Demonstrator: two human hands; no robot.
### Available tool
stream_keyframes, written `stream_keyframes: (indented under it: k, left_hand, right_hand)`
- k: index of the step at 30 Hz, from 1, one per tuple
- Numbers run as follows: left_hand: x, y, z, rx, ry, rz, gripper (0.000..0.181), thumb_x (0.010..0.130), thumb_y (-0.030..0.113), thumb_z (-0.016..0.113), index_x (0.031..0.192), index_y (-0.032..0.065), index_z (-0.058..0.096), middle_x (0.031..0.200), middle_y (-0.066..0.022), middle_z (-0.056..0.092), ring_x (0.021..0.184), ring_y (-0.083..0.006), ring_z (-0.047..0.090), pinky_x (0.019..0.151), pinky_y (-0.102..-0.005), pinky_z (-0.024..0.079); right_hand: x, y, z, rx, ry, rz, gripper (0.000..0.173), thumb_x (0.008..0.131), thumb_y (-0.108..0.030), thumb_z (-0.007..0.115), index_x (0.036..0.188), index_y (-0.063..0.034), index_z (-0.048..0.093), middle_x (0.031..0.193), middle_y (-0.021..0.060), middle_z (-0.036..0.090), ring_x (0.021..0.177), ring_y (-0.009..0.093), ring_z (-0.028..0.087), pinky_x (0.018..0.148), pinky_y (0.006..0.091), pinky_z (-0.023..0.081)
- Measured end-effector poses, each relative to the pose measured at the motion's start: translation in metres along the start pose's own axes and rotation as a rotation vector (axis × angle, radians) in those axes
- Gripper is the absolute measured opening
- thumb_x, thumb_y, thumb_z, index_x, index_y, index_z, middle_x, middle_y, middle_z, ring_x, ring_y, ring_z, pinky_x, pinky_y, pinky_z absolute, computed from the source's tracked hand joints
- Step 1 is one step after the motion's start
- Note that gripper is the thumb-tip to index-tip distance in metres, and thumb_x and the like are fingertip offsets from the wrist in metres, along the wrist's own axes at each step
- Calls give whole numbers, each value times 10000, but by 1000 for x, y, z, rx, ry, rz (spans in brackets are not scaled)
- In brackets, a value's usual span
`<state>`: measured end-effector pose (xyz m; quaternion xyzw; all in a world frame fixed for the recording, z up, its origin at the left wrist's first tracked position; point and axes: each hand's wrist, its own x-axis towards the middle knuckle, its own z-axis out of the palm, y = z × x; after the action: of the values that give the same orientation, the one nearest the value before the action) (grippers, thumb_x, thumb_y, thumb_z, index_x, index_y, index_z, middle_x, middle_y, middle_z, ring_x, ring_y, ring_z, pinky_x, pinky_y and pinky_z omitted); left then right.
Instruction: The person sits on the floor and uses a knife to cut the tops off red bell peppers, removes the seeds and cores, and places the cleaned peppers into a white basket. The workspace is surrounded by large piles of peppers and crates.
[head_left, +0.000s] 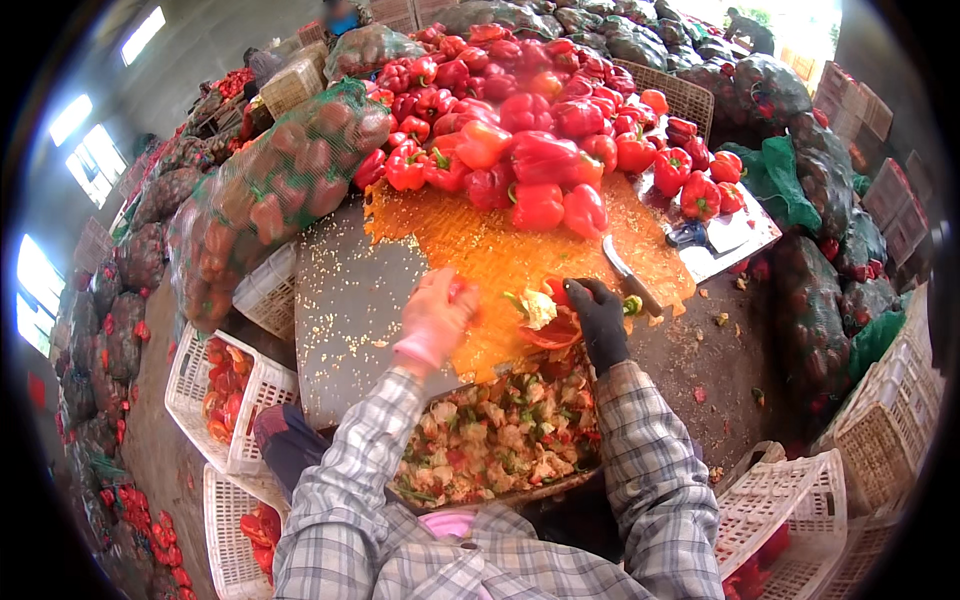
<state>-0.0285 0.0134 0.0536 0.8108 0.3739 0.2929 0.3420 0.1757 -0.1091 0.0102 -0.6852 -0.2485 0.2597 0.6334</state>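
Note:
My left hand (437, 311), in a pink glove and blurred by motion, is above the left part of the worn orange mat (480, 262). Its fingers close around a red pepper piece (456, 288), mostly hidden. My right hand (598, 311) wears a black glove and grips a cut red bell pepper (555, 334) whose pale seed core (538, 309) is exposed. Just beyond that hand, a knife (634, 277) with a curved blade lies on the mat. Whole red bell peppers (525, 150) are heaped at the table's far side.
Cores and seeds fill a container (495, 442) below the table edge. Seeds dot the grey metal tabletop (352, 300). A full mesh sack (277, 202) leans at the left, above white crates (255, 397) of cut peppers. Another knife handle (686, 235) lies right; crates (787, 502) stand lower right.

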Motion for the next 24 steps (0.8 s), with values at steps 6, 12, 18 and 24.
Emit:
stream_keyframes:
  k: [6,12,18,24]
  left_hand:
    - [-11,52,29,711,-336,777,498,760,120,655,1242,98,533,1267,-184,516,1234,-352,456,1042,-423,370]
    - [-6,33,33,279,-470,617,407,694,-18,649,1091,52,586,1085,-143,581,1008,-333,585,822,-385,496]
    - [-26,46,22,-1075,-546,-391,340,863,160,667,1173,60,568,903,1,614,774,-109,592,633,-250,476]
    - [-55,58,35,-1313,-419,-503,344,895,258,661,1171,67,581,923,-5,647,730,-132,618,673,-262,490]
  right_hand:
    - [1,4,-1,-67,-97,-16,371,862,-331,678,1034,-2,679,822,56,666,738,114,590,675,272,476]
    - [-4,-7,-7,256,-386,43,416,927,-381,599,1125,-20,654,1002,82,668,879,124,606,770,287,490]
    - [-17,-15,-9,590,-666,117,620,980,-505,428,1382,-33,431,1247,118,579,1093,217,583,959,349,450]
    - [-35,1,16,1052,-768,291,482,1018,-413,398,1253,-6,506,1177,121,602,1073,193,590,944,344,471]
